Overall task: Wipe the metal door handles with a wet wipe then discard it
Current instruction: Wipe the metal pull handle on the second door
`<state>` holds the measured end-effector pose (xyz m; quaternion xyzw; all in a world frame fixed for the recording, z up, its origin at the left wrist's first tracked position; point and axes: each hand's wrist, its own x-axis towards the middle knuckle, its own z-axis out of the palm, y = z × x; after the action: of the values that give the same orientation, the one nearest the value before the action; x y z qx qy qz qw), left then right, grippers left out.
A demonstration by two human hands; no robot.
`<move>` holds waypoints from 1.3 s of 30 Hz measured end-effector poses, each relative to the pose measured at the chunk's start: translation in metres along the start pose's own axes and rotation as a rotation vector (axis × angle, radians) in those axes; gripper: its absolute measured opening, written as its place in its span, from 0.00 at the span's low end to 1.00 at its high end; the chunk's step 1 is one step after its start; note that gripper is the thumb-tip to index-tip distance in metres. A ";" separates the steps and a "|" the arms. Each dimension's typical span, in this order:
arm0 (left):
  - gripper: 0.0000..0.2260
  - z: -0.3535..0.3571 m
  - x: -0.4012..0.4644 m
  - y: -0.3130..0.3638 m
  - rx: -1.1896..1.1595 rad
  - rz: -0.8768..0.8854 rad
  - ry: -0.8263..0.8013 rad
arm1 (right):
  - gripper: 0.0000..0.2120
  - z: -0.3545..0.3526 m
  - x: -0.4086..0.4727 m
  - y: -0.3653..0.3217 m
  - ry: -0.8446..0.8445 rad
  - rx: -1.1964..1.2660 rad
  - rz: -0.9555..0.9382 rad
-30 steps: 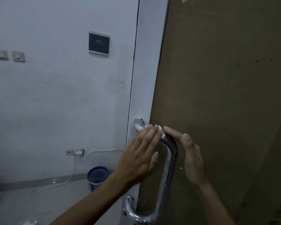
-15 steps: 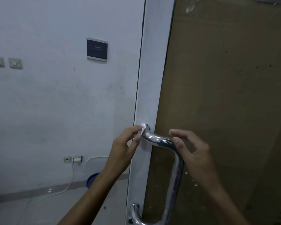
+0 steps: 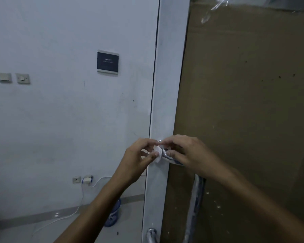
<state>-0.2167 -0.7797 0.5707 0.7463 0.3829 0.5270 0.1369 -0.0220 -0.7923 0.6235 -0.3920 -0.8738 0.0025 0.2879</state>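
Both hands pinched wet wipe [image 3: 157, 153] at door handle [image 3: 196, 199] top; left hand [image 3: 139, 158] & right hand [image 3: 188, 153]. Should've wrapped it fully round the bend, w/ firm pressure.

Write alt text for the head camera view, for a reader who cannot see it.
Two hands meet at the top of a metal door handle: the left hand pinches a white wet wipe against it, and the right hand curls its fingers beside the wipe. A blue bin stands on the floor by the white wall.
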 end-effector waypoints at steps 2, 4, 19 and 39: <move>0.06 -0.003 0.003 -0.001 0.043 0.015 -0.019 | 0.12 0.004 0.003 -0.001 -0.019 -0.006 -0.021; 0.05 -0.005 0.004 -0.001 0.058 0.008 -0.017 | 0.11 0.004 0.005 -0.003 -0.027 0.001 -0.029; 0.06 -0.024 -0.004 0.040 -0.506 -0.012 -0.142 | 0.07 -0.043 -0.002 -0.022 -0.081 0.272 -0.157; 0.11 -0.009 -0.004 0.053 -0.556 0.031 -0.121 | 0.07 -0.049 -0.016 -0.022 -0.004 0.459 -0.111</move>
<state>-0.2026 -0.8197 0.6035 0.7159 0.2033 0.5684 0.3509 -0.0033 -0.8292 0.6614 -0.2674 -0.8712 0.1862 0.3674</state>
